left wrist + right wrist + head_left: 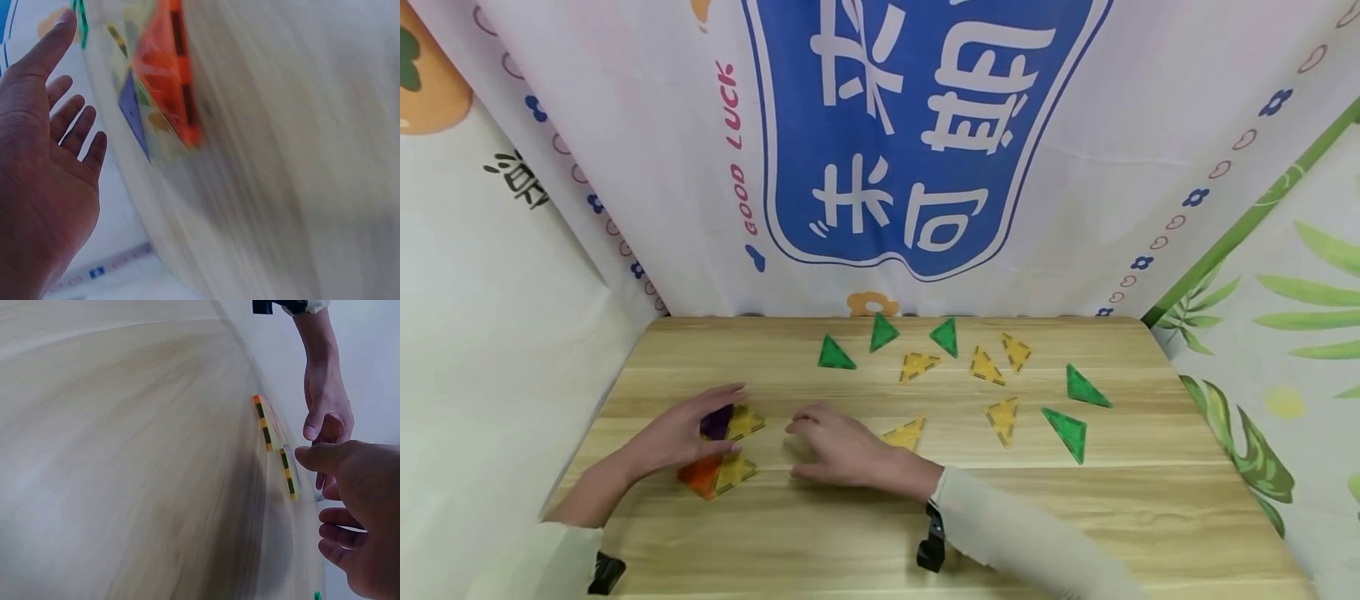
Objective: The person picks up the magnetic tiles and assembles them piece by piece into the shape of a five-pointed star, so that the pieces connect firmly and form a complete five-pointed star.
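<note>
Translucent triangular magnetic tiles lie in a small group at the left of the table: a purple triangle [717, 423], an orange triangle [702, 478], and yellow triangles [746, 423] on their right side. Over this group is my left hand [673, 433], its thumb and fingers spread and partly covering the purple and orange tiles in the head view. In the left wrist view the fingers stand apart with nothing between them. My right hand [842, 450] hovers just right of the group, fingers loosely bent and holding nothing. Another yellow triangle [907, 433] is partly hidden behind its wrist.
Several green triangles [835, 354] and yellow triangles [1002, 419] lie scattered across the back and right of the wooden table [865, 542]. A printed curtain [1075, 208] hangs along the table's back edge, with more patterned cloth at both sides.
</note>
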The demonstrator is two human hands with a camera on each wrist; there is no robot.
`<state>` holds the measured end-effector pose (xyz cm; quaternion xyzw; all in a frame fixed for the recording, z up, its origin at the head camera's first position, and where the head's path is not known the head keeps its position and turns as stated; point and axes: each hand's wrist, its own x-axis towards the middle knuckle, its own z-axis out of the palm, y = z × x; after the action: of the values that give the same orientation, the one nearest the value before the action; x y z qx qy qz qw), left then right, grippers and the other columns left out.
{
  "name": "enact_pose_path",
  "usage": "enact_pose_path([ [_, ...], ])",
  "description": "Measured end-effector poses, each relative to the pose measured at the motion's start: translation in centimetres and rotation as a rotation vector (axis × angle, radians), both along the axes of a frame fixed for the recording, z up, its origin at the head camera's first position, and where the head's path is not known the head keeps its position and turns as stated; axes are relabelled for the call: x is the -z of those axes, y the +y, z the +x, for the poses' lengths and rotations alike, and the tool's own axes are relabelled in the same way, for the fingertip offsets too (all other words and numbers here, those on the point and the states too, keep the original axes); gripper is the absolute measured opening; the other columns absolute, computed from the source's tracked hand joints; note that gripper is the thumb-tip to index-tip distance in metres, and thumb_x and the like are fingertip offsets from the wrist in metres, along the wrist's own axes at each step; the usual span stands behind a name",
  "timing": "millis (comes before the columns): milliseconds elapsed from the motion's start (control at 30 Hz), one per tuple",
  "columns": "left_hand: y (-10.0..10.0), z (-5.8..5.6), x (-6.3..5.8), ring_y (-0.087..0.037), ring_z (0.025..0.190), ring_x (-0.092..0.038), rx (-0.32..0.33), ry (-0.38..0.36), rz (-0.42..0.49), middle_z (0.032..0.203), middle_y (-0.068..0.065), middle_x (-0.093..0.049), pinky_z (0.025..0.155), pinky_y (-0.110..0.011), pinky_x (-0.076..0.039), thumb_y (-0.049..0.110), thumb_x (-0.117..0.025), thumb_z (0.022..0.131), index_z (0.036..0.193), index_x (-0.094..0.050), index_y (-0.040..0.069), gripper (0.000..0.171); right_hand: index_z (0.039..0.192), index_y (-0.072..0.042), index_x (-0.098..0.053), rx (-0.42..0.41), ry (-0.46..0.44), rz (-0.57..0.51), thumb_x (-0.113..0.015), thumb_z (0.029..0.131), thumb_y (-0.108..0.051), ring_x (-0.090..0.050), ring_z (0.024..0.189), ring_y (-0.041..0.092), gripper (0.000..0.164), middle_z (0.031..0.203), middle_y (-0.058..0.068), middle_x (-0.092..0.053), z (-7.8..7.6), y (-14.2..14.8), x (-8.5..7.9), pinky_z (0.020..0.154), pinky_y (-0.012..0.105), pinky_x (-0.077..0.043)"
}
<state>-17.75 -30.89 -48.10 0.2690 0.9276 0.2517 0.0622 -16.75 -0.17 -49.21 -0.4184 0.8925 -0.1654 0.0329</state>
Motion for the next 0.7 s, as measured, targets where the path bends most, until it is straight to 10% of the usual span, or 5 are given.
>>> enact_pose_path([
  [700, 6.7, -4.4, 0.7, -0.045, 0.15, -0.04, 0.018, -0.006, 0.082, 0.165, -0.022, -0.04, 0.119, -0.064, -0.038, 0.026, -0.084, 0.094, 0.158, -0.047, 0.001, 0.077, 0.139, -0.007, -0.067, 0.15, 0.039, -0.071, -0.083, 0.093, -0.044, -0.057, 0.132, 0.025, 0.06, 0.141, 0.01, -0.061, 0.5, 13.5, 1.5, 0.107, 0.041, -0.054],
])
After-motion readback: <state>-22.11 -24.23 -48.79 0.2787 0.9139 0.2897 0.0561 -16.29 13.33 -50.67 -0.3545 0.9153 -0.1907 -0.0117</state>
